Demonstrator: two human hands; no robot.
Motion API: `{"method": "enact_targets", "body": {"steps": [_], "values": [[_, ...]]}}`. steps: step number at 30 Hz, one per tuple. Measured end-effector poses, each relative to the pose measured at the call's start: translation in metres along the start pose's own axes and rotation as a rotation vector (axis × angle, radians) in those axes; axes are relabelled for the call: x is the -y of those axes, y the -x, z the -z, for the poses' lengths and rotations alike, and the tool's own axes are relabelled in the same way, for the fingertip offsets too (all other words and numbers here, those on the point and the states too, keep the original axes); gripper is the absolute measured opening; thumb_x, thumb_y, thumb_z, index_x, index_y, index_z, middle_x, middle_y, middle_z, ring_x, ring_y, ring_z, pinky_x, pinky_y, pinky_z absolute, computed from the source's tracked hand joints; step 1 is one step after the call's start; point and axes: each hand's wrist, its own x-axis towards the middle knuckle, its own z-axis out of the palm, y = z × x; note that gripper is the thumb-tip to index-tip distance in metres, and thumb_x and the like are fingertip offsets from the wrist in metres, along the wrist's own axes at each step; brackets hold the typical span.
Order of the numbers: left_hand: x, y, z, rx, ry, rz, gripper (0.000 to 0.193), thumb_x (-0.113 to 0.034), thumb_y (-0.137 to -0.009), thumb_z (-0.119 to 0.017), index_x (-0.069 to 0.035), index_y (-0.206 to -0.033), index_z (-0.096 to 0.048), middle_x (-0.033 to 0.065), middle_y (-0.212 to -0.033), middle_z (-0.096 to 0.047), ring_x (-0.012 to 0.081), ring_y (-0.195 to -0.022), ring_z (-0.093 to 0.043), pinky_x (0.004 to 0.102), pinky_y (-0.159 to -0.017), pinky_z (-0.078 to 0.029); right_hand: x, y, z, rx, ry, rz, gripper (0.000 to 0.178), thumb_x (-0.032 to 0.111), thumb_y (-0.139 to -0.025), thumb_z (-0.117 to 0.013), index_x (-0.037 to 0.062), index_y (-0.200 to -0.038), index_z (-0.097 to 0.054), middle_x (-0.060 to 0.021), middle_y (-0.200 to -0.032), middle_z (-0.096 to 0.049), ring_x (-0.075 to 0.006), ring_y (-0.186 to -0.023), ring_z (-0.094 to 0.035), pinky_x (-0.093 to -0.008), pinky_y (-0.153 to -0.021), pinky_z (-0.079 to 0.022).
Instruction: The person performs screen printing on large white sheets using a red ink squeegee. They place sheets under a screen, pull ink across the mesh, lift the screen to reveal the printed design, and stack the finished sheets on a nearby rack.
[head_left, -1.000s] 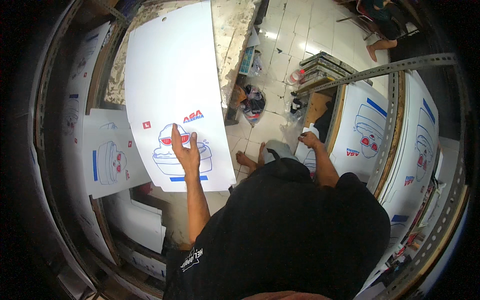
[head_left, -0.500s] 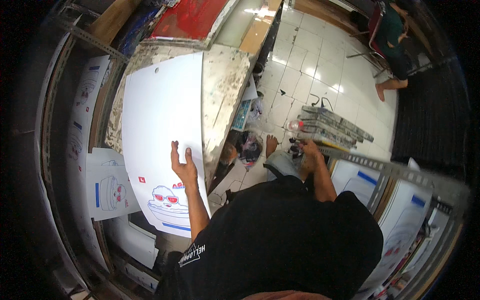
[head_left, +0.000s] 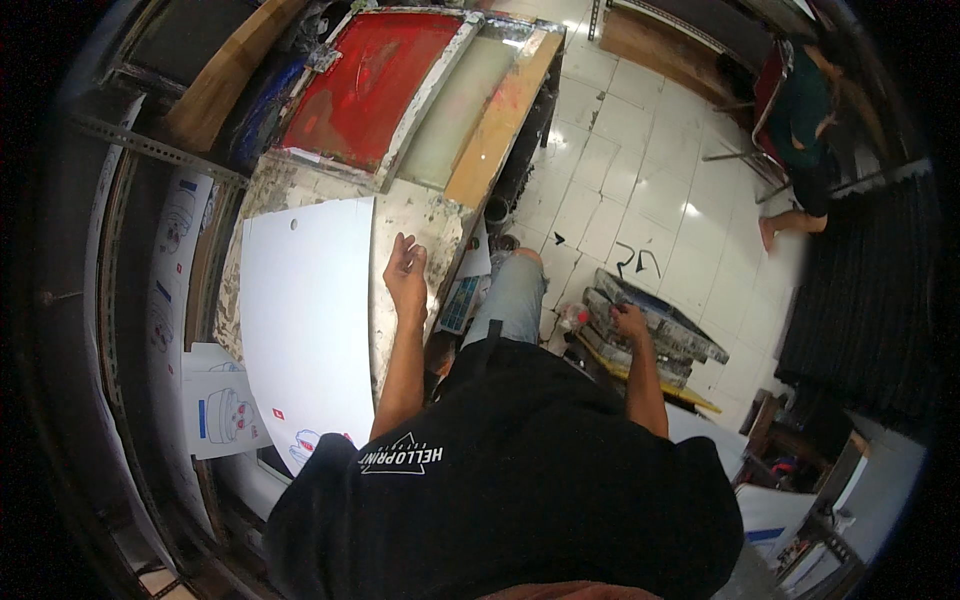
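A large white printed sheet (head_left: 310,300) lies on the paint-stained worktable (head_left: 260,180), with part of a blue and red drawing at its near end. My left hand (head_left: 406,282) is over the table just right of the sheet, apart from it. Its fingers are loosely bent and spread, with nothing in them. My right hand (head_left: 630,322) is out to the right, above a stack of stained flat frames (head_left: 665,335) on the floor. Its fingers look dim and partly hidden against the stack, so I cannot make out whether they hold anything.
A screen frame with red ink (head_left: 375,95) rests at the table's far end. On the left, a metal rack (head_left: 110,260) holds more printed sheets. A clear bottle (head_left: 575,317) stands by the stack. Another person (head_left: 800,130) sits at the far right. A shelf (head_left: 810,470) is at the lower right.
My body has moved forward, with one leg now showing beside the table. My left hand has gone from over the sheet to its right side. More of the red screen is visible.
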Motion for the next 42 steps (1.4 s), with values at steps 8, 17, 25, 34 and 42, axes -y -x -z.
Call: {"method": "enact_targets", "body": {"steps": [8, 17, 25, 34, 42], "values": [[0.008, -0.058, -0.060, -0.118, 0.187, 0.150, 0.064, -0.005, -0.088, -0.064, 0.000, -0.145, -0.033, 0.0091, -0.123, -0.060, 0.0145, -0.098, -0.059, 0.0289, -0.077, -0.047, 0.018, -0.026, 0.085, -0.080, -0.372, -0.255, 0.045, 0.035, -0.091, -0.062, 0.0017, -0.121, -0.061, -0.0129, -0.105, -0.068, -0.0266, -0.085, -0.068, -0.0419, -0.069, -0.055], [0.062, -0.191, -0.084, -0.835, 0.948, 0.469, 0.037, -0.039, -0.082, -0.059, -0.009, -0.102, -0.054, 0.0105, -0.088, -0.053, 0.0256, -0.077, -0.052, 0.0430, -0.070, -0.047, 0.094, -0.190, 0.175, 0.007, -0.093, -0.251, 0.049, 0.039, -0.084, -0.066, -0.0029, -0.110, -0.066, -0.0166, -0.076, -0.067, -0.0276, -0.066, -0.064, -0.0396, -0.065, -0.053], [-0.010, -0.246, -0.094, -1.120, 1.254, 0.443, 0.039, -0.034, -0.064, -0.062, -0.014, -0.097, -0.056, 0.0068, -0.088, -0.051, 0.0215, -0.075, -0.048, 0.0383, -0.059, -0.036, 0.309, -0.318, 0.279, -0.104, 0.172, 0.281, 0.051, 0.034, -0.084, -0.064, -0.0033, -0.119, -0.061, -0.0222, -0.117, -0.064, -0.0330, -0.109, -0.062, -0.0385, -0.093, -0.049], [-0.006, -0.240, -0.085, -1.263, 1.502, 0.279, 0.046, -0.029, -0.059, -0.065, -0.009, -0.099, -0.054, 0.0139, -0.091, -0.047, 0.0257, -0.079, -0.046, 0.0436, -0.064, -0.032, 0.532, -0.386, 0.289, -0.185, 0.133, 0.940, 0.057, 0.026, -0.080, -0.069, 0.0005, -0.128, -0.052, -0.0182, -0.115, -0.062, -0.0353, -0.109, -0.057, -0.0427, -0.094, -0.046], [-0.023, -0.254, -0.029, -1.369, 1.142, -0.150, 0.048, -0.025, -0.071, -0.068, 0.003, -0.105, -0.051, 0.0180, -0.098, -0.054, 0.0315, -0.091, -0.050, 0.0486, -0.075, -0.040, 0.743, -0.344, 0.222, -0.076, 0.265, 1.856, 0.086, 0.046, -0.073, -0.071, 0.0139, -0.145, -0.036, -0.0155, -0.151, -0.029, -0.0367, -0.143, -0.018, -0.0542, -0.116, -0.013]]}}
